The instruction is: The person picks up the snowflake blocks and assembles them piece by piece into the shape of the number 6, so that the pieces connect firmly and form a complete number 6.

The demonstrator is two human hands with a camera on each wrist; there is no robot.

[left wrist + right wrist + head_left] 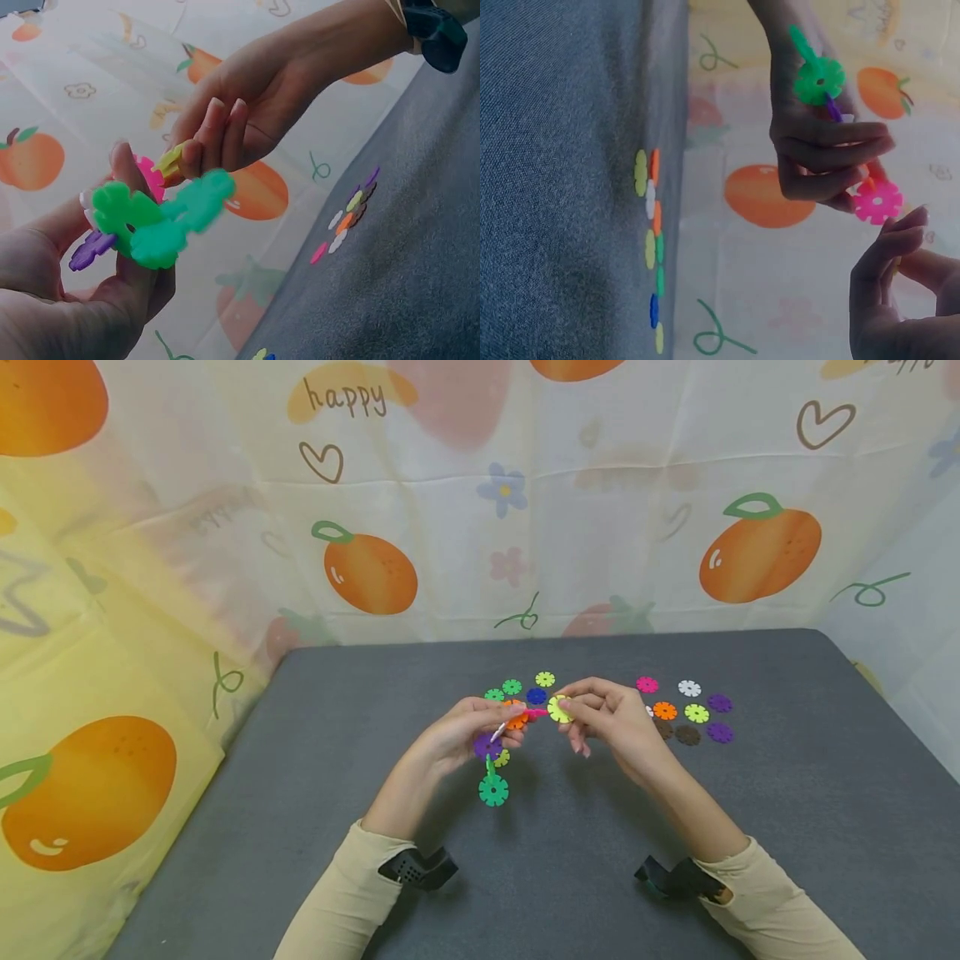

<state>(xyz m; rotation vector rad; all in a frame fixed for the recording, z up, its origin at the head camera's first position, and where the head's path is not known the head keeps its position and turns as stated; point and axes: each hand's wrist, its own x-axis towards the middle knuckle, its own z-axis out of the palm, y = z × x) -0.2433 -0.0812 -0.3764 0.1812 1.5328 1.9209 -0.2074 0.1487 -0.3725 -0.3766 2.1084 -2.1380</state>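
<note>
My left hand (450,735) grips a chain of notched plastic snowflake discs joined edge to edge. Its fingers are around the orange disc (516,720), while a purple disc (486,747) and a green disc (493,791) hang out below. From the other end sticks a pink disc (877,202), seen face-on in the right wrist view. Thumb and fingers of my right hand (611,718) pinch a yellow disc (558,708) right at the pink disc's edge. In the left wrist view, green discs (120,214) cover part of the left fingers.
Loose discs lie flat on the dark grey table (337,810). Beyond the hands are a blue disc (536,695), a yellow one (545,679) and green ones (512,687). Several more, including a brown disc (687,735), lie right of my right hand. A printed curtain (600,527) stands behind.
</note>
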